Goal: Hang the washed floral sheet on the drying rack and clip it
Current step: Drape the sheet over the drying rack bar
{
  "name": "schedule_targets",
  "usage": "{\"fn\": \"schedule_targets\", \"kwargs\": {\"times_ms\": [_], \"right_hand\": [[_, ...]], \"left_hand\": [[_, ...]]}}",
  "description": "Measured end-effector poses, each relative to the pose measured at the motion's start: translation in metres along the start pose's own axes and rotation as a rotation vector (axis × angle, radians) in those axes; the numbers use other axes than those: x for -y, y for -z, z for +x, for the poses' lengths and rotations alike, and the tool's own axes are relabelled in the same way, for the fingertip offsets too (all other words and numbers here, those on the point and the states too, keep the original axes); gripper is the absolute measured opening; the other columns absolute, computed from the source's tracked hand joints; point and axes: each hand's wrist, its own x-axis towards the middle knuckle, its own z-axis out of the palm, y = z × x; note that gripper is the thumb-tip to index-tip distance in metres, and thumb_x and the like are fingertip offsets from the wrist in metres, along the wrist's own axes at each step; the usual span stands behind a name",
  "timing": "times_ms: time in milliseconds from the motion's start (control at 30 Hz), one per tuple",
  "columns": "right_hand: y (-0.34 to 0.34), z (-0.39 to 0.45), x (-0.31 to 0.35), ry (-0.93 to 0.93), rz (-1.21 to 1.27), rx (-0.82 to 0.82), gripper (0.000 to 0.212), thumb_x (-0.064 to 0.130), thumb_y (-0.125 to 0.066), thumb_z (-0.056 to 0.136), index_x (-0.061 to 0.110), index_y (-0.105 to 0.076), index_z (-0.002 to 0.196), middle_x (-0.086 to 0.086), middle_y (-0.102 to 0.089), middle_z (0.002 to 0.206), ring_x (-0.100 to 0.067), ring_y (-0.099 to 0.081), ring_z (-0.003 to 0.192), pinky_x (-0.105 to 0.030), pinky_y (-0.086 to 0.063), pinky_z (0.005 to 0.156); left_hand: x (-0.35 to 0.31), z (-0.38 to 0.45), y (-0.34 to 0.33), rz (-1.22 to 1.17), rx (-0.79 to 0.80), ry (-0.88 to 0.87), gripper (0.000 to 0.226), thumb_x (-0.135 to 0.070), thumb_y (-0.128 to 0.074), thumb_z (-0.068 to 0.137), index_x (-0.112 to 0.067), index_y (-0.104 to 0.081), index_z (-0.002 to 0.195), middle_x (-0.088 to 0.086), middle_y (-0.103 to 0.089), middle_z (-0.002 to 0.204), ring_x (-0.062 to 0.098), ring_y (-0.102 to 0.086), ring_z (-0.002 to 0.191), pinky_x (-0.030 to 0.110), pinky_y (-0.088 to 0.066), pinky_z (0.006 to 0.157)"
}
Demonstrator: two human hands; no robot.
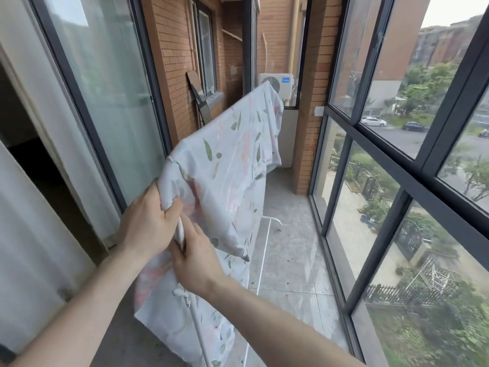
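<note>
A pale floral sheet [227, 160] with green leaves and pink blooms hangs over the top bar of a white drying rack [264, 250], running from near me to the far end of the balcony. Most of the rack is hidden under the cloth; a lower rail and a foot show below. My left hand [148, 221] bunches the sheet's near corner in its fingers. My right hand [195, 260] is closed around the white upright tube just below that corner, with cloth against it. No clip is visible.
I stand on a narrow tiled balcony. Sliding glass doors and a curtain run along the left. Tall dark-framed windows [397, 160] line the right. A brick wall, a leaning board [198, 94] and an air-conditioner unit [280, 82] stand at the far end.
</note>
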Motion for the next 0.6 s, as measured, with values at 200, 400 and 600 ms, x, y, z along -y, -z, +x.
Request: {"fn": "schedule_targets", "kwargs": {"times_ms": [200,400,600], "right_hand": [[0.005,-0.008,0.007,0.006,0.010,0.116,0.076,0.025,-0.051,0.102,0.046,-0.010,0.162,0.008,-0.045,0.151,-0.009,-0.042,0.138,-0.042,-0.043,0.111],[0.041,-0.057,-0.029,-0.008,0.082,0.140,0.079,0.039,-0.071,0.095,0.050,-0.024,0.158,0.032,-0.036,0.155,0.008,-0.036,0.142,-0.020,-0.033,0.116],[0.056,-0.042,-0.087,-0.197,0.229,-0.214,0.062,0.021,-0.074,0.093,0.039,-0.043,0.143,0.017,-0.052,0.137,-0.004,-0.062,0.111,-0.034,-0.059,0.087]], "left_hand": [[0.010,-0.004,0.009,0.014,-0.012,-0.042,0.026,-0.040,-0.065,0.093,-0.021,-0.051,0.103,0.009,-0.069,0.100,0.040,-0.064,0.093,0.038,-0.042,0.068],[0.018,-0.021,0.007,-0.056,-0.021,-0.082,0.032,-0.050,-0.068,0.091,-0.024,-0.052,0.100,0.004,-0.068,0.094,0.036,-0.064,0.091,0.041,-0.050,0.069],[0.020,-0.032,0.005,-0.073,-0.027,0.033,0.044,-0.053,-0.075,0.086,-0.026,-0.052,0.112,-0.001,-0.068,0.103,0.029,-0.065,0.095,0.044,-0.054,0.076]]}}
